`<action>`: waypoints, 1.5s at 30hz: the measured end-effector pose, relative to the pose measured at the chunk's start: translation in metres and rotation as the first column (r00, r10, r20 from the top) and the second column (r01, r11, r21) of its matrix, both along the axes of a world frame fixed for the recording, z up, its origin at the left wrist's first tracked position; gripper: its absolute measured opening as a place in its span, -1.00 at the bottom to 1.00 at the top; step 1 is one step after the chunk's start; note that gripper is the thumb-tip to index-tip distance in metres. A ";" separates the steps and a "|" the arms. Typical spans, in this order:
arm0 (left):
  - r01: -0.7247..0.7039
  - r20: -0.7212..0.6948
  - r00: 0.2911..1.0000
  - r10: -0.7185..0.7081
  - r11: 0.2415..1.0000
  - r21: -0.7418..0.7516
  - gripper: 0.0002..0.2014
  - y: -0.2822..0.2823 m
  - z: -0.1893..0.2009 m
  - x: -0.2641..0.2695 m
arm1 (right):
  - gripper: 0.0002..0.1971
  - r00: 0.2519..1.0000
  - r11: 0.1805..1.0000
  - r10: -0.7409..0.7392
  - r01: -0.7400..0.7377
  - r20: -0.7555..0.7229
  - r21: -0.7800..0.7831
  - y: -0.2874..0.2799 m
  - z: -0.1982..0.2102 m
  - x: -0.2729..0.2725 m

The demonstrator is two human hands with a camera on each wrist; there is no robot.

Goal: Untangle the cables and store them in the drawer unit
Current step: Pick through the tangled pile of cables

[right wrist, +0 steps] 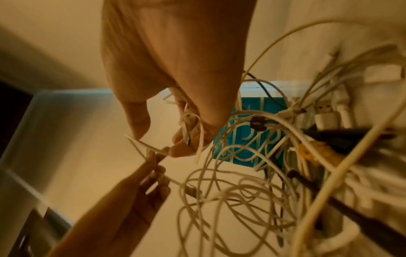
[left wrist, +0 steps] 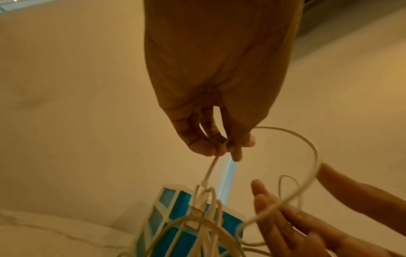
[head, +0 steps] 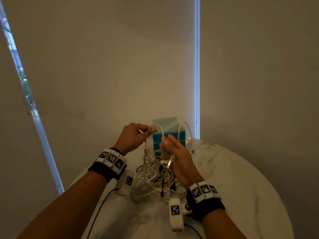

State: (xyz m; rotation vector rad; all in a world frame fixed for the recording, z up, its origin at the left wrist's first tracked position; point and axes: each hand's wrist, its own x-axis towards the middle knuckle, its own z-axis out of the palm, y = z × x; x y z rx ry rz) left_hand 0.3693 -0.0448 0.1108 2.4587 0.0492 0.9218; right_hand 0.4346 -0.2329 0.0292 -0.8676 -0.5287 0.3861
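White thin cable (head: 159, 128) pinched in my left hand (head: 133, 138) above the tangled cable pile (head: 151, 178) on the marble table (head: 241, 178); teal drawer unit (head: 168, 135) behind. Left wrist: fingers (left wrist: 202, 146) curled on it. Right wrist: right hand (right wrist: 175, 87) pinches a knotted strand. Feed slack, don't yank.

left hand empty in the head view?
No: the left hand pinches a white cable between thumb and fingers, holding its loop up above the tangle on the table.
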 end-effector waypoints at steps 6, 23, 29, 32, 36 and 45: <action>0.100 0.027 0.995 -0.096 0.937 -0.336 -0.68 -0.018 0.015 0.006 | -0.48 0.982 0.985 -0.006 0.038 0.186 -0.169 0.009 -0.006 -0.012; 0.031 -0.463 0.879 -0.114 0.983 -0.183 -0.30 -0.010 -0.039 -0.004 | -0.66 0.978 0.990 -0.133 0.138 -0.161 0.019 -0.007 -0.007 0.003; -0.126 -0.192 0.974 0.120 0.992 -0.021 -0.70 -0.001 -0.052 0.010 | -0.80 0.950 0.953 0.197 -0.127 -0.243 0.275 -0.021 0.007 0.010; 0.049 -0.052 0.998 -0.045 0.996 0.080 -0.77 -0.014 -0.046 0.016 | -0.72 0.908 0.897 0.333 -0.223 -0.252 0.383 -0.025 0.007 0.011; 0.281 -0.141 0.952 -0.272 0.959 0.046 -0.56 -0.031 -0.026 0.019 | -0.63 0.874 0.831 0.471 -0.397 -0.115 0.388 -0.031 0.009 0.004; 0.414 -0.437 0.787 -0.435 0.898 -0.148 -0.53 -0.035 -0.024 0.008 | -0.61 0.805 0.694 0.588 -0.552 0.078 0.463 -0.047 0.014 0.000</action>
